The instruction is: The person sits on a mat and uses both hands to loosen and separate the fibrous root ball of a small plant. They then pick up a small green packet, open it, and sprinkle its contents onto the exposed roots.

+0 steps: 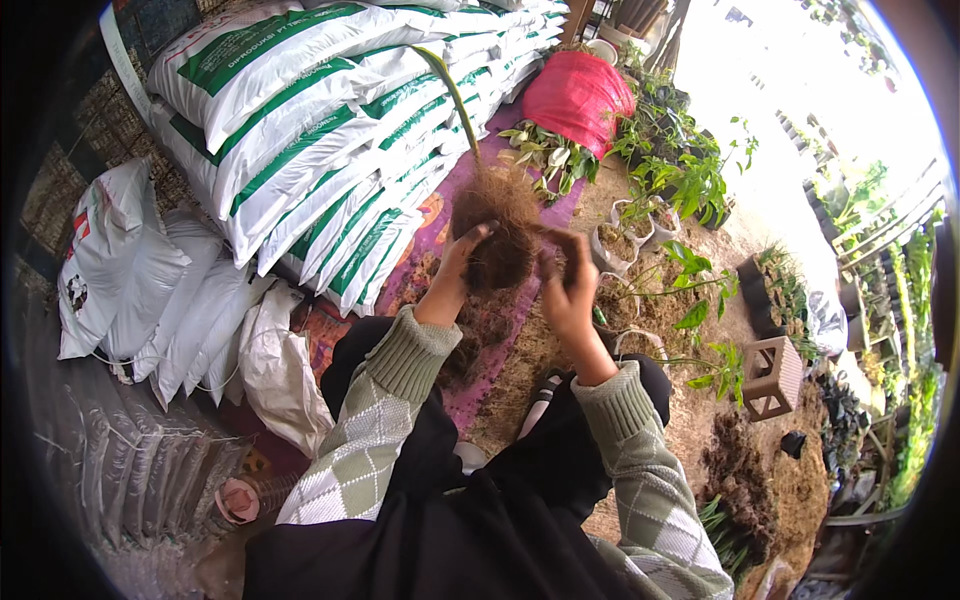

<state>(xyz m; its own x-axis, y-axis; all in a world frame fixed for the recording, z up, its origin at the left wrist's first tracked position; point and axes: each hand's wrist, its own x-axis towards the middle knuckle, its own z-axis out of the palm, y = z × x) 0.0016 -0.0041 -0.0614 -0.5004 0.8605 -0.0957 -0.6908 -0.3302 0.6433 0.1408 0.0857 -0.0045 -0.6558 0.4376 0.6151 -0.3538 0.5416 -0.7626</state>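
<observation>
A brown, fibrous root ball (499, 259), hairy with loose fibres, is held up in front of me. From its top a long, narrow green leaf shoot (456, 94) rises and leans left. My left hand (455, 270) grips the ball's left side, with the thumb across its front. Along the right side, my right hand (568, 281) has its fingers apart, and the index fingertip reaches the outer fibres. Dark loose soil (476, 337) lies below on a purple mat (480, 401). The far side of the ball is hidden.
Stacked white-and-green sacks (300, 112) rise at left, with smaller white bags (180, 300) nearer. A red sack (577, 97) with leafy cuttings stands ahead. Potted plants (675, 172), white grow bags (619, 251), a hollow block (772, 375) and heaped fibre (795, 487) line the right.
</observation>
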